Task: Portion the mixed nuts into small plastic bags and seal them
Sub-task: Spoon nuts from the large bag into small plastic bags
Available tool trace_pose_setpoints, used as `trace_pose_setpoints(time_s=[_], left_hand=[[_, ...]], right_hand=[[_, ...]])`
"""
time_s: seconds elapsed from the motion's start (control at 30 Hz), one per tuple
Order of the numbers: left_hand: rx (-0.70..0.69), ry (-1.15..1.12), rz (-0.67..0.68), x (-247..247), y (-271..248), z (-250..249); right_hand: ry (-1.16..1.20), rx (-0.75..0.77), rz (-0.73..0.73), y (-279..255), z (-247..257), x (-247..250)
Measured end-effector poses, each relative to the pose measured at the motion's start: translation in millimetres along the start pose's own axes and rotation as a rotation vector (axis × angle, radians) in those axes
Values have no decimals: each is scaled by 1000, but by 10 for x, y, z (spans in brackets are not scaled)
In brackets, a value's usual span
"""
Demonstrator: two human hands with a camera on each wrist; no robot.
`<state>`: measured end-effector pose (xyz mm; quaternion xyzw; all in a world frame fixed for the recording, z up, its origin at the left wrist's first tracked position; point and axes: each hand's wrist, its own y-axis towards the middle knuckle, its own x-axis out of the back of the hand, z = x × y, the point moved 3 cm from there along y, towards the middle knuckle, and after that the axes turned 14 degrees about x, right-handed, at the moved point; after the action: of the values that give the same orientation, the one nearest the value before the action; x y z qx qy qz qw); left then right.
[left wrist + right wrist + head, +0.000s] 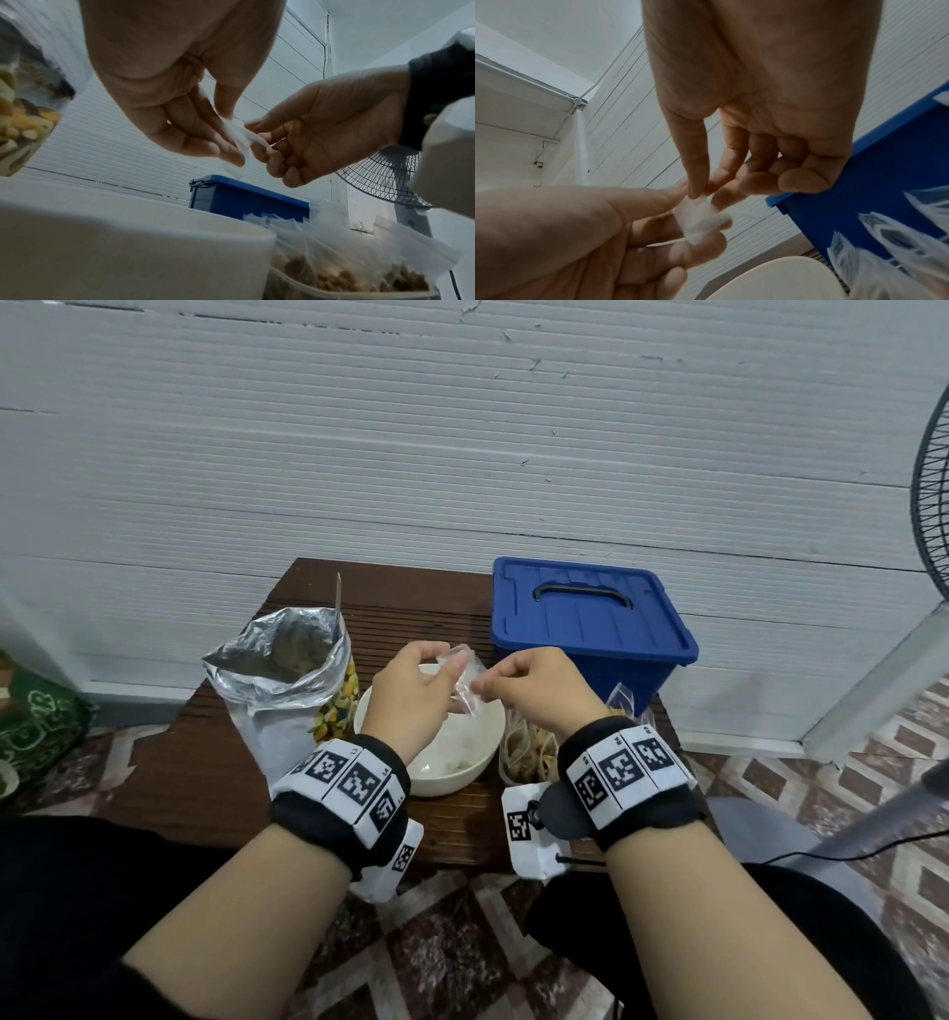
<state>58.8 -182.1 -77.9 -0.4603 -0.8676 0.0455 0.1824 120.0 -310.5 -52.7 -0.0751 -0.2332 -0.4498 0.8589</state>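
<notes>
Right hand (754,113) seen from below, palm toward camera. Its thumb and forefinger pinch the top edge of a small clear plastic bag (700,221); its other fingers are curled. Left hand (572,243) enters from lower left, fingers curled under the same bag, thumb on its upper edge. Bag is crumpled between the two hands; contents cannot be told. Blue plastic box (864,192) just right of the right hand. Clear plastic bags (895,249) bunched below it. Cream bowl rim (777,280) beneath the hands.
</notes>
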Motion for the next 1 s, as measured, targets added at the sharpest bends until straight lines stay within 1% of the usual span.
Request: trace_pose_setpoints(time_s=[0.03,0.1,0.2,0.3,0.4,0.47,0.6,0.7,0.83,1.0], left_hand=[[-1,12,3,7,-17,-7],[-45,119,3,26,-48,-14],[-175,284,79,21,-77,-22],[-356,496,58,10,-81,-55],[-452,500,13,22,-63,-63],[-465,452,-21,48,-57,-68],[-444,352,-20,74,-72,-99],[-458,312,-38,87,-84,-128],[-461,262,-47,92,-101,-162],[-441,237,-60,103,-89,-151]], right_hand=[[4,1,-20,2,-2,20],[28,11,-70,16,-13,81],[66,22,-113,19,-7,183],[60,37,-96,9,35,228],[43,37,-49,3,66,222],[47,31,-43,-4,81,214],[78,1,-66,-12,83,216],[71,8,-53,-10,84,214],[15,48,-53,10,80,194],[-117,93,-130,43,77,207]])
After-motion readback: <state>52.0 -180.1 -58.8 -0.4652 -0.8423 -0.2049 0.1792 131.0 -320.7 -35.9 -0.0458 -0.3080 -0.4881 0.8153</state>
